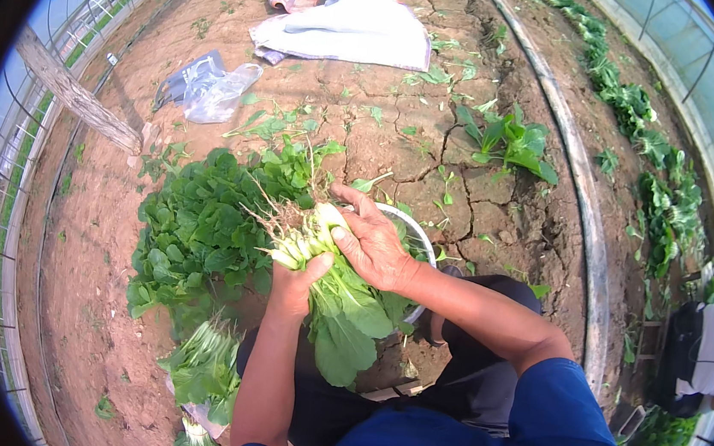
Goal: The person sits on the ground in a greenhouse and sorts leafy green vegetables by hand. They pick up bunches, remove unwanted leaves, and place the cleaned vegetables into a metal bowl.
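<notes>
A bunch of leafy greens (pixel 348 319) hangs from both my hands, leaves toward my lap. Its pale stems and thin, soil-brown roots (pixel 274 215) point up and to the left. My left hand (pixel 297 278) grips the bunch from below, thumb across the stems. On the far side, my right hand (pixel 371 240) wraps the stem bases, its thumb near the left one. Partly hidden under the greens and my right hand is a round bucket with a white rim (pixel 424 233). A large heap of cut greens (pixel 202 227) lies on the soil beside my left hand.
More bunches (pixel 205 363) lie by my left elbow. Plastic bags (pixel 218 90) and a white cloth (pixel 350 25) rest on cracked soil ahead. A wooden post (pixel 80 90) leans at left. A long hose (pixel 571 140) and a row of greens (pixel 632 114) run along the right.
</notes>
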A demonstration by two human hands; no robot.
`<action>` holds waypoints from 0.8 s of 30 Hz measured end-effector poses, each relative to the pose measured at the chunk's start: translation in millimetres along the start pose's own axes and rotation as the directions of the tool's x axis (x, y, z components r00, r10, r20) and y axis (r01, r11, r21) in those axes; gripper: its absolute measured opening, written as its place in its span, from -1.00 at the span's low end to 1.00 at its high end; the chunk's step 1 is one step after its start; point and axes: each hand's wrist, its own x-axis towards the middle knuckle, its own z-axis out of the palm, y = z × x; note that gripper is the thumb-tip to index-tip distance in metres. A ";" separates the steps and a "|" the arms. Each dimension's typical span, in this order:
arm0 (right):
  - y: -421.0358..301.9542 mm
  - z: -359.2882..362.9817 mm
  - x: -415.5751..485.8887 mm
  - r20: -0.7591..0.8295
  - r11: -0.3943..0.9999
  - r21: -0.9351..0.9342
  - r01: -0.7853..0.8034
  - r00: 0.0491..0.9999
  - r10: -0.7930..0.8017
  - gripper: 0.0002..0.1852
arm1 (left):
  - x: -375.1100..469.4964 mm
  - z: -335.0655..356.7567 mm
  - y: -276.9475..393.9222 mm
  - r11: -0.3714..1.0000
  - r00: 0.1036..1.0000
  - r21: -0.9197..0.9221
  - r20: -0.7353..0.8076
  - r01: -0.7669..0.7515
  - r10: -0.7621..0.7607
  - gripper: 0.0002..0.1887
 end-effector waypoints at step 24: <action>-7.3 -45.3 30.9 0.471 0.742 0.404 -0.535 0.817 0.332 -0.37 | 45.7 9.6 27.5 0.962 0.976 0.267 0.186 0.061 -0.113 0.20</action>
